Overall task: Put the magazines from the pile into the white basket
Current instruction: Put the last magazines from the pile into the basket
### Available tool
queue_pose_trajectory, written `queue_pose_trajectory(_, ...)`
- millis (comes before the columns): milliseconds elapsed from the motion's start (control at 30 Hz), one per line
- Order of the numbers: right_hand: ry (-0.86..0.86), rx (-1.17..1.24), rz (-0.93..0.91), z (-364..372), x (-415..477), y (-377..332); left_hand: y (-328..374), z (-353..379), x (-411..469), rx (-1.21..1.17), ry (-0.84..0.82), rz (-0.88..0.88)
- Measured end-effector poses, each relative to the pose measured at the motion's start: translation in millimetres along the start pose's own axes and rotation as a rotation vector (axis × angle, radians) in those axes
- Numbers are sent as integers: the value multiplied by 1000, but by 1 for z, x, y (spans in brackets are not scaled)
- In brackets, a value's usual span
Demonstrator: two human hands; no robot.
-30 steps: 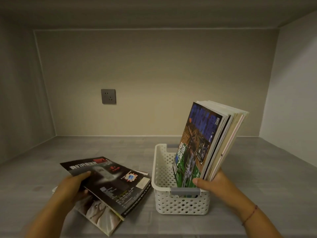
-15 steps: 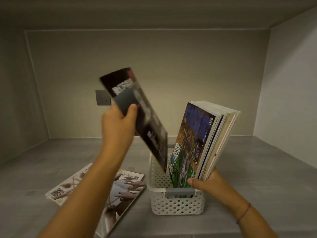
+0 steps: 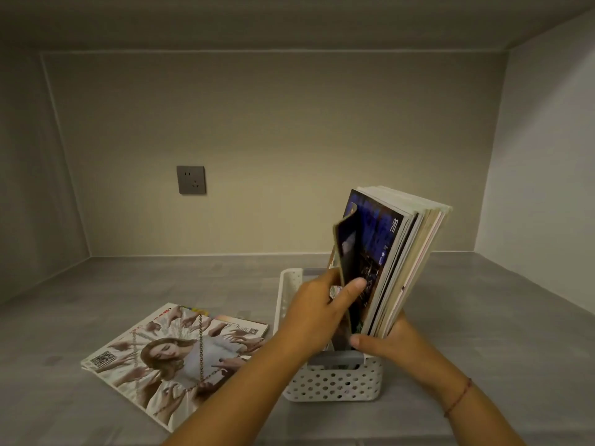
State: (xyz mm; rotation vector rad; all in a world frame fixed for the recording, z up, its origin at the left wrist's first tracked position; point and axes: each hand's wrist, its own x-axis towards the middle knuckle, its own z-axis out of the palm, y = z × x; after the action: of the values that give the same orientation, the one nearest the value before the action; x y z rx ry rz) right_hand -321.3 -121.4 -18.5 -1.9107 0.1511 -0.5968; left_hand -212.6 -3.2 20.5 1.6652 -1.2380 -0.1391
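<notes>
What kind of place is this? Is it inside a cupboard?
Probably a built-in nook or deep shelf at home: a low ceiling and close side walls box it in, and a wall socket sits on the back wall.

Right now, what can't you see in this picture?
Head view:
- Inside of the white basket: hidden by the left hand, right hand and standing magazines.
- Dark magazine cover: bent, blurred, partly behind the left hand.
- Pile: count under its top cover unclear.
- Both elbows: cut off by the bottom edge.
</notes>
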Motion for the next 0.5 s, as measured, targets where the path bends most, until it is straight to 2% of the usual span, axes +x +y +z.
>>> queue_pose_trajectory(133, 26, 17, -49, 0, 1, -4, -10, -3, -10, -38, -105, -8)
queue_pose_trajectory(333, 311, 13, -110, 4, 6, -13, -14, -5, -16, -66, -131, -13)
queue_pose_trajectory(500, 383, -15, -131, 7, 5, -19, -9, -7, -17, -102, -143, -32)
